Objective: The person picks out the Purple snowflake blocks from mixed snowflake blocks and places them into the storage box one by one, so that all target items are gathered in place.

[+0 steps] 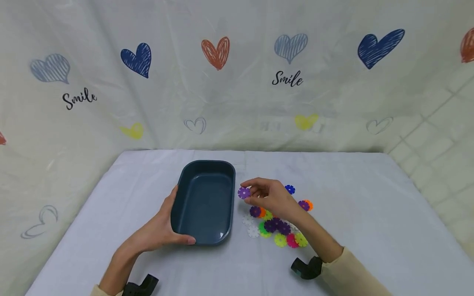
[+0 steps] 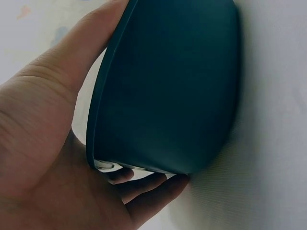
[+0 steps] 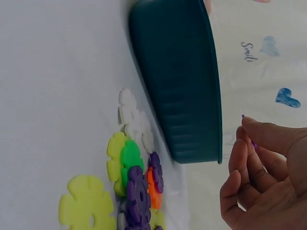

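Pinching the purple disc (image 1: 244,193) by its edge, the right hand (image 1: 272,196) held it just right of the tray (image 1: 203,203), which the left hand (image 1: 161,228) gripped. From afar I judged the disc light, stiff, somewhat slippery, best pinched at its notched rim.

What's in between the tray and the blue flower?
In the head view, the right hand is between the tray and the blue flower, with a purple flower pinched in its fingers.
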Demonstrator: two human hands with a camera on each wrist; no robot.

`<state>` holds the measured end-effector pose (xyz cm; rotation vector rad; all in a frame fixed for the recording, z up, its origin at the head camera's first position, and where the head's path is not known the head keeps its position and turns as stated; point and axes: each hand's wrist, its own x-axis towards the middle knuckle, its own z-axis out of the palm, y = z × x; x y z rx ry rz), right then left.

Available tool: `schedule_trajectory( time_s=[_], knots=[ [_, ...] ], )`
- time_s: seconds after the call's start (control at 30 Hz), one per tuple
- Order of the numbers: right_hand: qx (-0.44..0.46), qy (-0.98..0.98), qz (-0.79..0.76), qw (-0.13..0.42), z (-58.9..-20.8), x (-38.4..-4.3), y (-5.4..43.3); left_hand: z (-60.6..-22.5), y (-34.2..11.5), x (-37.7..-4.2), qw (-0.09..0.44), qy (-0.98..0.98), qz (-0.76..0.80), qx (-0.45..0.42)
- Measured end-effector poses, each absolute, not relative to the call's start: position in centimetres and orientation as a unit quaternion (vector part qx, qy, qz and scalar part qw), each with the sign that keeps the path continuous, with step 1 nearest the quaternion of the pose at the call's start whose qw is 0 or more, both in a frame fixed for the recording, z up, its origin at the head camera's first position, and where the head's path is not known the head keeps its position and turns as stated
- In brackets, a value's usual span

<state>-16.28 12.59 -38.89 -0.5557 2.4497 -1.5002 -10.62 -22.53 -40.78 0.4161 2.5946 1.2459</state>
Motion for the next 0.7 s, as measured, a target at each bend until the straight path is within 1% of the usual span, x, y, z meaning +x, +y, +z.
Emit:
schedule_trajectory(
  time_s=[0.23,0.4,0.7],
  knots=[
    [-0.2,0.833,-0.507,0.097,-38.8,-16.3,12.0,-40.8,-22.5,-10.7,0.109,0.885,0.427,0.151],
    [-0.21,0.83,-0.506,0.106,-38.7,-16.3,11.6,-40.9,-22.5,-10.6,0.11,0.882,0.43,0.156],
    [-0.237,0.826,-0.501,0.102,-38.2,-16.2,10.7,-41.0,-22.5,-10.6,0.113,0.885,0.427,0.149]
  ],
)
